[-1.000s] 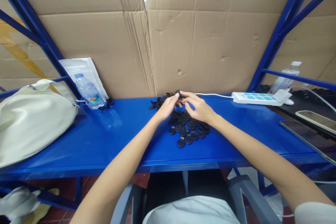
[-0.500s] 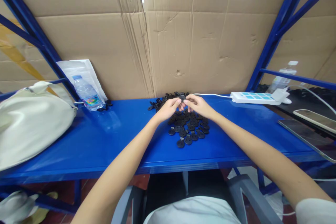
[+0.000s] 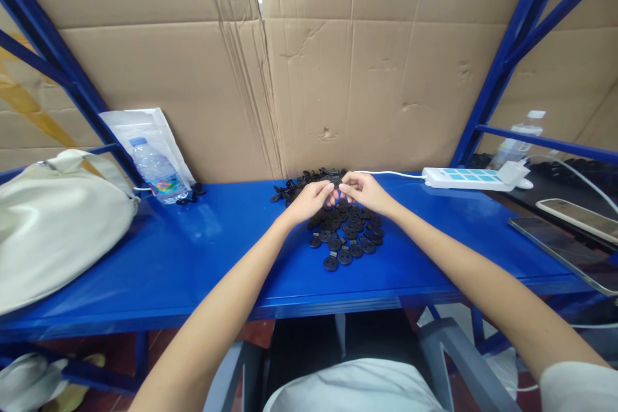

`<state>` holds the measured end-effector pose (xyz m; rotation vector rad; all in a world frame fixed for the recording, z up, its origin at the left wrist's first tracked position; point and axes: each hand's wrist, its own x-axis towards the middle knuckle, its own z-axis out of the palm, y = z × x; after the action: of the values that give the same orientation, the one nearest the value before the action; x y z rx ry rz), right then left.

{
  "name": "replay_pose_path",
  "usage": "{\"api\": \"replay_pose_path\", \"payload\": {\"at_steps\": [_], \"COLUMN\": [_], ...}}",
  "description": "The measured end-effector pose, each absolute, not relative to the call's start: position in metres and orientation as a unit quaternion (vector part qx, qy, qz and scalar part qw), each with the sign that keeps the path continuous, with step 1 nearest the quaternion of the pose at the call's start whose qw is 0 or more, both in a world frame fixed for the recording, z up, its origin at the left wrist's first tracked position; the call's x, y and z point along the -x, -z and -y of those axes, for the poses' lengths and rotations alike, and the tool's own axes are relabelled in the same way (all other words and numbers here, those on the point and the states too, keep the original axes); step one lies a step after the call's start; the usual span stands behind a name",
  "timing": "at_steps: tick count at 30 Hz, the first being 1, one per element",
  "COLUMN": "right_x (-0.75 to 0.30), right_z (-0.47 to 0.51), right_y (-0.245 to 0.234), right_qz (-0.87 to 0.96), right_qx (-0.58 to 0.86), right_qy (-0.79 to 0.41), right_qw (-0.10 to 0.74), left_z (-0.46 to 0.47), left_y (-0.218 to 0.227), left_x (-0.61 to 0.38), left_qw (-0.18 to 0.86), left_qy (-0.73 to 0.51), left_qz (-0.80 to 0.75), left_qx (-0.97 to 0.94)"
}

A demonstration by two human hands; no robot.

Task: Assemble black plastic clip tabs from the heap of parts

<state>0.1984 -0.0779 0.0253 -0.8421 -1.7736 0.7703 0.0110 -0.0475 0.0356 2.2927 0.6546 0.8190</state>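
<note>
My left hand (image 3: 312, 199) and my right hand (image 3: 365, 192) meet over the middle of the blue table, thumbs and fingertips pinched close together. Between them they hold a small black plastic part (image 3: 337, 179), mostly covered by the fingers and hard to tell from the parts behind it. Below the hands lies a spread of round black plastic discs (image 3: 350, 232) with two small holes and a short clip-like tab each. Behind the hands, against the cardboard, sits a heap of similar black parts (image 3: 290, 190).
A pale bag (image 3: 62, 225) and a water bottle (image 3: 157, 170) stand left on the blue table (image 3: 217, 270). A white power strip (image 3: 463, 178) lies at the back right, with a phone (image 3: 579, 219) and a dark tablet-like device (image 3: 560, 251) nearer. Cardboard (image 3: 338, 77) closes off the back.
The camera view has shifted slightly. Both hands stay pinched together over the parts in nearly the same place, the held part sitting a little differently between the fingertips.
</note>
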Motion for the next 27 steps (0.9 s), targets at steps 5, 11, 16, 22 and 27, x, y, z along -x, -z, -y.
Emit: {"api": "replay_pose_path", "payload": {"at_steps": [5,11,16,22,27], "right_x": [-0.2,-0.2,-0.2,-0.202,-0.201], "right_z": [0.076,0.073,0.072,0.071,0.074], "right_y": [-0.023,-0.02,-0.02,-0.021,-0.021], "right_qz": [0.729,0.719,0.701,0.706,0.701], "right_qx": [0.354,0.362,0.36,0.37,0.378], "right_qy": [-0.32,-0.349,-0.356,-0.348,-0.36], "right_qw": [0.491,0.479,0.501,0.493,0.486], "left_z": [0.047,0.042,0.037,0.044,0.051], "left_y": [-0.034,-0.032,-0.027,-0.033,-0.04], "left_x": [-0.012,-0.01,-0.01,-0.009,-0.009], "left_qw": [0.307,0.305,0.311,0.257,0.232], "left_qy": [-0.302,-0.298,-0.29,-0.3,-0.323], "left_qz": [-0.25,-0.256,-0.249,-0.287,-0.307], "left_qx": [-0.867,-0.867,-0.87,-0.873,-0.865]}}
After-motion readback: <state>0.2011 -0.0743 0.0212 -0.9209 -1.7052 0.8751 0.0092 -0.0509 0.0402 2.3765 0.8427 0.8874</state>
